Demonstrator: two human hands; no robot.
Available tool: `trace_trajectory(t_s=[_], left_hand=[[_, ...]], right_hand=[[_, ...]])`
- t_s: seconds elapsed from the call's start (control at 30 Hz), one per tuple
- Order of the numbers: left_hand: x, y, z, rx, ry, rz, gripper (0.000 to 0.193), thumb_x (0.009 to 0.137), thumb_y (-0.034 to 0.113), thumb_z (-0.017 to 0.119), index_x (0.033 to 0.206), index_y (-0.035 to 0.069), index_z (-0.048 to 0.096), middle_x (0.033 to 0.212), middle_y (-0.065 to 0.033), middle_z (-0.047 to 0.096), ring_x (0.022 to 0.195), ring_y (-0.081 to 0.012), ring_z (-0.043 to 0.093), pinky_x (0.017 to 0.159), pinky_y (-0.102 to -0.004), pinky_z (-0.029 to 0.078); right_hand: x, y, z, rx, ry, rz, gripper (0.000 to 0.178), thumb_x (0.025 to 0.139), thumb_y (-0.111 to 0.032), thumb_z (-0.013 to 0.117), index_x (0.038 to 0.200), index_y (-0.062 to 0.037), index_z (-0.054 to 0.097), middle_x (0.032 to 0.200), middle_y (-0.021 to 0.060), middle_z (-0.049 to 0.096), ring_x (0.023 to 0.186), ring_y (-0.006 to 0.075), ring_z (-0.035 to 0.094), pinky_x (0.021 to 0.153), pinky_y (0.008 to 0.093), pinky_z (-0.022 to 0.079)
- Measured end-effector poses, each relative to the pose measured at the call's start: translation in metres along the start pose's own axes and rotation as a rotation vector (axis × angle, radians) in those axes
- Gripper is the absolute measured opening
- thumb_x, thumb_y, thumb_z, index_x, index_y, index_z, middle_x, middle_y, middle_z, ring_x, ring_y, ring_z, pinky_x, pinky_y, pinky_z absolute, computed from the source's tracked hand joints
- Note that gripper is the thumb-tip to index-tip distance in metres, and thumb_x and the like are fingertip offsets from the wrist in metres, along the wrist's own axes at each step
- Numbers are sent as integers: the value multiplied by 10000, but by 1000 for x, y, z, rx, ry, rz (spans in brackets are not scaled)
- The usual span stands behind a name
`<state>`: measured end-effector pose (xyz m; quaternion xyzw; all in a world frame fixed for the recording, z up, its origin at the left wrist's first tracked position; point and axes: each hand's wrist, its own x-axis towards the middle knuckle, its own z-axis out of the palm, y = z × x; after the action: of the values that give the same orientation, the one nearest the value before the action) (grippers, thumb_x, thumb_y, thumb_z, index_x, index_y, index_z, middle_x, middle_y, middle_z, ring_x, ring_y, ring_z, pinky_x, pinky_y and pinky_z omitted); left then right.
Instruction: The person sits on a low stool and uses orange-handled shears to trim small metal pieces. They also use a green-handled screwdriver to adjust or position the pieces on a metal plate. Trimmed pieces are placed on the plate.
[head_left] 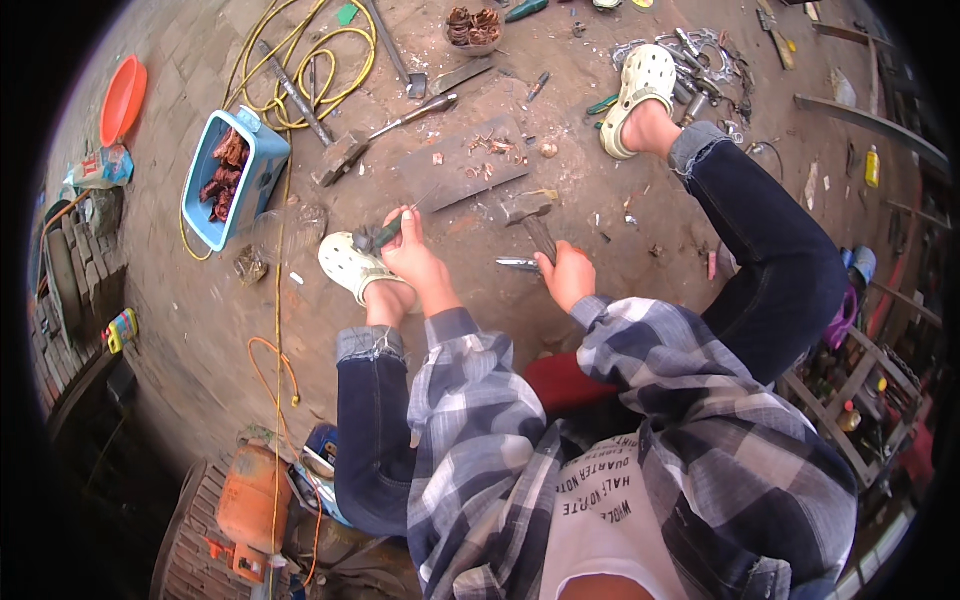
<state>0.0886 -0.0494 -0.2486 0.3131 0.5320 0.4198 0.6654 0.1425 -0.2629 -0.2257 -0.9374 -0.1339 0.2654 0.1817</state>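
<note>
My right hand (569,275) is closed round the handle of a hammer (524,207), whose heavy head is over the ground just beyond. My left hand (412,255) is closed on a dark green and grey piece (376,238) above my left shoe; its exact kind is hard to make out. Past both hands lies a flat dark metal plate (425,172) with copper scraps (497,147) on it. Close to my right hand, a small silver tool (517,263) rests on the ground.
Left of me stand a blue bin (272,160) of copper coils and an orange basin (122,102). A sledgehammer (343,158), a screwdriver-like tool (415,115) and a yellow hose (290,60) lie ahead. Metal parts (705,75) surround my right shoe (645,80).
</note>
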Motion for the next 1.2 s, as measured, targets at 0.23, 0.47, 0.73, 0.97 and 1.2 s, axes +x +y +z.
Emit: trace_trajectory(t_s=[0.23,0.47,0.73,0.97,1.2], left_hand=[[-59,47,34,-113,-149,33,155,842,-65,617,993,-33,595,978,-103,624,885,-160,618,807,-262,546],[-143,105,66,-63,-374,168,180,836,-73,623,1008,-37,583,999,-109,619,912,-179,617,834,-277,533],[-224,157,56,-102,-515,352,208,830,-101,605,1022,-33,566,1030,-121,596,956,-186,596,854,-285,510],[-276,196,30,-371,-484,221,230,834,-66,609,1049,-9,549,1063,-130,575,999,-209,582,867,-304,514],[-297,213,14,-442,-532,289,216,869,-13,601,1078,10,550,1079,-111,570,999,-185,592,894,-266,517]], right_hand=[[10,19,6,-86,214,-266,431,766,-251,714,1095,-11,576,1012,196,610,912,344,612,765,421,493],[24,-83,-124,1241,-115,-315,332,909,-125,599,1205,10,534,1146,136,604,1007,195,616,844,305,505],[-44,-94,-192,1435,-173,-383,249,936,-132,561,1119,27,617,947,115,663,842,168,659,731,247,540],[-102,-97,-232,1602,-393,-375,274,951,-162,541,1136,35,589,954,99,653,860,154,640,780,257,517],[-127,-95,-252,1735,-599,-364,287,951,-160,539,1168,26,568,1032,97,636,930,156,623,814,262,510]])
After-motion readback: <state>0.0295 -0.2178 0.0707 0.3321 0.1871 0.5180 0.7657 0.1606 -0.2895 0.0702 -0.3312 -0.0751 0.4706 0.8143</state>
